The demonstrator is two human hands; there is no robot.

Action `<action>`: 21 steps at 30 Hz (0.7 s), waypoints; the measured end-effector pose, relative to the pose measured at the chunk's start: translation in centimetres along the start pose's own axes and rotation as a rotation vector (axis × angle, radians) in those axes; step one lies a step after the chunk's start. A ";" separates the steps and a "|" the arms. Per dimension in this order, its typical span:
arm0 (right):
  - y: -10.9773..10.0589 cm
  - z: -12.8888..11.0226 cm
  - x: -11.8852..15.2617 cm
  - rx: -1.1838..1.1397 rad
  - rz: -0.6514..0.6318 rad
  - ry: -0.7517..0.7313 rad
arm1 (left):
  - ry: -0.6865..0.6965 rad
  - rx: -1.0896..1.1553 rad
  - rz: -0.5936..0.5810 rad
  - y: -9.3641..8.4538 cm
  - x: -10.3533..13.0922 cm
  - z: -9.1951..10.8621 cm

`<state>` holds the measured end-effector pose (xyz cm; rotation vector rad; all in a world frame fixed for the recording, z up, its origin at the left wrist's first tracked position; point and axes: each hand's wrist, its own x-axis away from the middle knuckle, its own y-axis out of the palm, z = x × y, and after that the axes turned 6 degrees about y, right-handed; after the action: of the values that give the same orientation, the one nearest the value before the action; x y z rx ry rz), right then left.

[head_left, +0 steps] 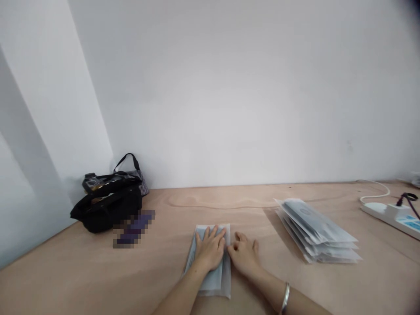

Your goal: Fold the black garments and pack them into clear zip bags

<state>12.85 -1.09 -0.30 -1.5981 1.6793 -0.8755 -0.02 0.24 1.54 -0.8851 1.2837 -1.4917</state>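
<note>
A frosted plastic bag [225, 280] with a flat pale blue-grey item inside lies on the table in front of me. My left hand [210, 250] rests palm down on top of the bag, its fingers spread and covering the upper middle. Beside the bag's right edge is my right hand [245, 256], with loosely bent fingers that are apart and nothing seen in them. Its thumb side is at the edge; whether it touches the plastic I cannot tell. A silver bangle is on the right wrist.
To the right stands a pile of several similar frosted bags [315, 229]. A white power strip [392, 216] with plugs and cords lies at the far right. A black bag [111, 210] and a blurred purple item [135, 229] are at the left. A wall [229, 109] borders the wooden table [157, 280].
</note>
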 end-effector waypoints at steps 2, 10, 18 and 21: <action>0.1 0.4 2.0 -0.023 -0.017 -0.042 | -0.001 0.000 -0.005 -0.1 0.0 0.1; -0.1 2.2 6.3 -0.161 -0.081 -0.184 | 0.011 0.002 0.029 0.0 0.0 0.0; -0.7 1.8 0.4 -0.271 0.072 -0.192 | 0.003 0.063 0.101 0.2 0.1 -0.3; -0.3 0.8 -0.5 -0.167 0.070 -0.109 | -0.004 0.113 0.119 0.3 0.1 -0.6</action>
<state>13.70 -0.59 -0.44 -1.6537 1.7574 -0.6158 -0.51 0.35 1.12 -0.7261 1.2158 -1.4529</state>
